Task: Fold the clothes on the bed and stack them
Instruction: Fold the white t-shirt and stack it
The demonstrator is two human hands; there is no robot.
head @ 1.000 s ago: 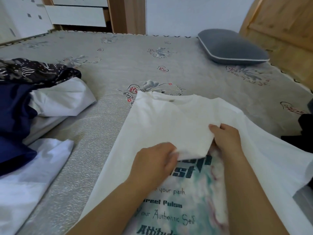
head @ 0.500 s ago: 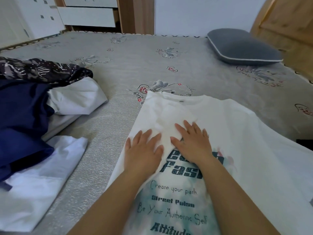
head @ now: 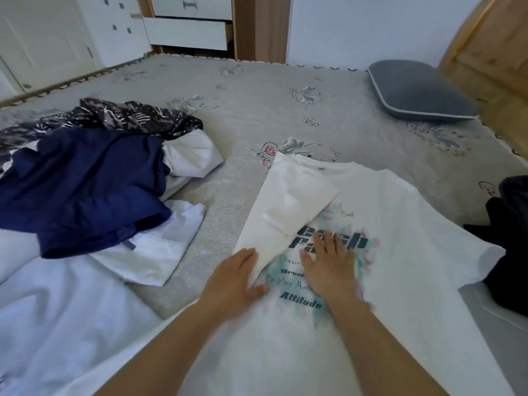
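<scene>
Both hands lay flat on the white printed T-shirt (head: pixel 400 224), fingers straight and clamping nothing. My left hand (head: pixel 234 277) rested at the near end of the folded-in left panel (head: pixel 288 207), thumb out toward the print; my right hand (head: pixel 328 264) pressed palm-down on the printed chest just beside it. The 2 hands were close together but not touching, though some blur hid the exact fingertip contact.

The shirt lay spread on the bed (head: pixel 285 110), right in front of me, its collar at the far end and its hem toward my body, so the long axis ran away from me, leaning slightly left. 1 side was already folded over the front as a tapering strip, from the collar down to my left hand. The other side, with its sleeve (head: pixel 471 252), spread open to my right, touching a dark garment (head: pixel 508 252) at the bed's edge.

That was the relation I judged the next move to turn on: the unfolded half lay to the right of both hands, nearer my right hand, and the fold line would run parallel to the shirt's long axis.

Well apart on the left sat the navy garment (head: pixel 85 184), a patterned one (head: pixel 128 115) and white pieces (head: pixel 148 252), not yet folded. A grey pillow (head: pixel 414 90) lay far right
</scene>
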